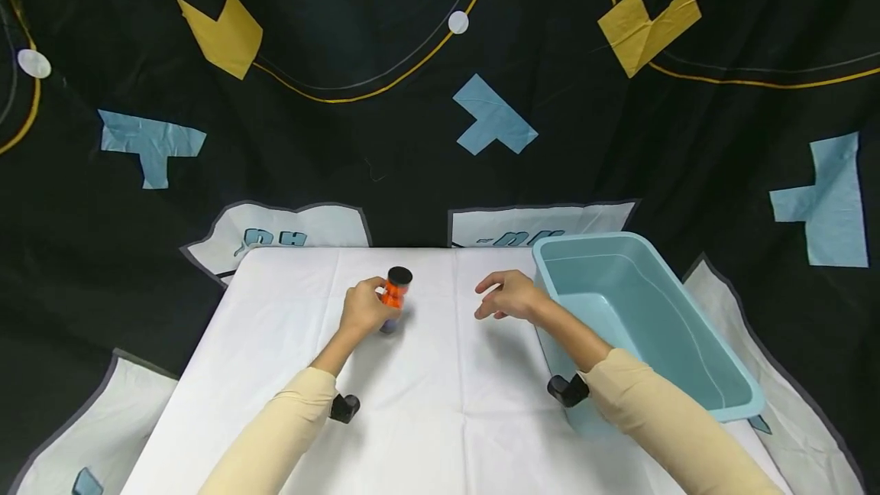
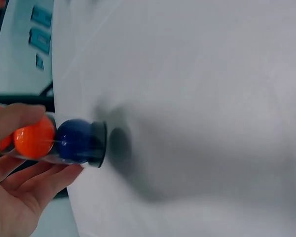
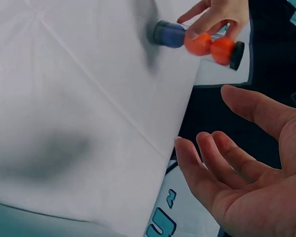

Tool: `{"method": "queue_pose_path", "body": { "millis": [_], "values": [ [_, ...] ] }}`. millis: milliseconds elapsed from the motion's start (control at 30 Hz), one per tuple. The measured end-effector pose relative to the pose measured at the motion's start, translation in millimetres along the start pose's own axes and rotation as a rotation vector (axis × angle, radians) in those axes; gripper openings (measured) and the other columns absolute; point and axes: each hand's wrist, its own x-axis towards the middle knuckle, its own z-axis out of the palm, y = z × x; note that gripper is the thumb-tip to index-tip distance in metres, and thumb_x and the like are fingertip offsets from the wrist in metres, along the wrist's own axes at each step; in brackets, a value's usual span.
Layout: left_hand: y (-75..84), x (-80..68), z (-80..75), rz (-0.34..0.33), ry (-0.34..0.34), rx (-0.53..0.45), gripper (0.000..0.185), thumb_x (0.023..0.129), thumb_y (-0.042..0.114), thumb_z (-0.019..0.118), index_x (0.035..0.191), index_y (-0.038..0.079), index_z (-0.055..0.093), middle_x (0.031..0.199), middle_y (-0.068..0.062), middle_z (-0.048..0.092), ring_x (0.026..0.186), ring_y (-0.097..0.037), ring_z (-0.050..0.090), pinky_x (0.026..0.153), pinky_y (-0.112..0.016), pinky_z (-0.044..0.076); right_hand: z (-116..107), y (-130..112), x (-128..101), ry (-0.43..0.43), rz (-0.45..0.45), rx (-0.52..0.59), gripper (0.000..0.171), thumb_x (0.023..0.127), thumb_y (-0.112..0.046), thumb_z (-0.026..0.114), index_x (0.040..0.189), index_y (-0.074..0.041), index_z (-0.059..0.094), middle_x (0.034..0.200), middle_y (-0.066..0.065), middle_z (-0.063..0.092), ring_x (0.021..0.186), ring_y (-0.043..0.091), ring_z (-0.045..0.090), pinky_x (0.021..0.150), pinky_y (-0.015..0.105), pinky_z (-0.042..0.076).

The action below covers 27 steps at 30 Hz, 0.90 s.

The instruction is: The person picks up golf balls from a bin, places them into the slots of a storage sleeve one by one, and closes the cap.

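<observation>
My left hand (image 1: 364, 305) grips a clear tube of balls (image 1: 394, 298) by its side, thumb on one face and fingers round the other. The tube has black end caps. Inside are two orange balls (image 2: 34, 137) and a dark blue ball (image 2: 74, 141), the blue one at the lower end. In the left wrist view a shadow lies just past the lower cap, so the tube appears slightly above the white cloth. My right hand (image 1: 507, 296) hovers over the table beside the bin, its fingers spread and relaxed, holding nothing.
A light blue plastic bin (image 1: 646, 327) stands at the table's right side, under my right forearm. White cloth (image 1: 440, 403) with fold creases covers the table. Behind hangs a black curtain (image 1: 385, 166) with yellow and blue patches.
</observation>
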Motion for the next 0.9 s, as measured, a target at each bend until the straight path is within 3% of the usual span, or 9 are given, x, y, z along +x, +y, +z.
{"method": "queue_pose_path", "body": {
  "millis": [167, 300, 467, 733, 900],
  "values": [
    [-23.6, 6.7, -12.0, -0.089, 0.113, -0.043, 0.05, 0.069, 0.009, 0.083, 0.115, -0.003, 0.069, 0.097, -0.024, 0.075, 0.089, -0.04, 0.072, 0.078, -0.049, 0.058, -2, -2, -4, 0.004, -0.014, -0.048, 0.043, 0.08, -0.02, 0.085, 0.118, -0.008, 0.069, 0.096, 0.009, 0.071, 0.082, 0.026, 0.067, 0.075, 0.035, 0.052],
    [-40.1, 5.4, -19.2, -0.145, 0.16, -0.059, 0.05, 0.071, 0.008, 0.081, 0.116, -0.006, 0.065, 0.102, -0.028, 0.073, 0.097, -0.046, 0.068, 0.085, -0.054, 0.054, -5, -2, -6, 0.014, -0.012, -0.079, 0.041, 0.081, -0.019, 0.083, 0.117, -0.007, 0.069, 0.087, 0.006, 0.069, 0.082, 0.029, 0.067, 0.071, 0.032, 0.049],
    [-56.0, 1.3, -24.5, -0.216, 0.203, -0.052, 0.053, 0.072, 0.008, 0.081, 0.12, -0.008, 0.062, 0.106, -0.031, 0.071, 0.104, -0.051, 0.062, 0.09, -0.058, 0.049, -9, 3, -7, 0.037, -0.022, -0.074, 0.033, 0.087, -0.018, 0.076, 0.115, -0.002, 0.069, 0.083, 0.01, 0.066, 0.078, 0.028, 0.067, 0.074, 0.035, 0.055],
    [-53.7, -1.0, -20.0, -0.193, 0.189, -0.054, 0.055, 0.071, 0.009, 0.082, 0.12, -0.007, 0.063, 0.108, -0.031, 0.072, 0.103, -0.05, 0.067, 0.092, -0.057, 0.053, -17, 11, -10, 0.058, -0.03, -0.047, 0.028, 0.094, -0.017, 0.068, 0.114, 0.002, 0.068, 0.097, 0.017, 0.069, 0.076, 0.022, 0.066, 0.077, 0.036, 0.059],
    [-49.2, -2.1, -11.7, -0.171, 0.18, -0.05, 0.054, 0.072, 0.009, 0.083, 0.12, -0.007, 0.062, 0.108, -0.03, 0.072, 0.103, -0.049, 0.068, 0.093, -0.057, 0.053, -22, 10, -13, 0.049, -0.025, -0.025, 0.027, 0.095, -0.016, 0.066, 0.115, 0.003, 0.068, 0.094, 0.013, 0.069, 0.075, 0.018, 0.065, 0.077, 0.035, 0.06]
  ]
}}
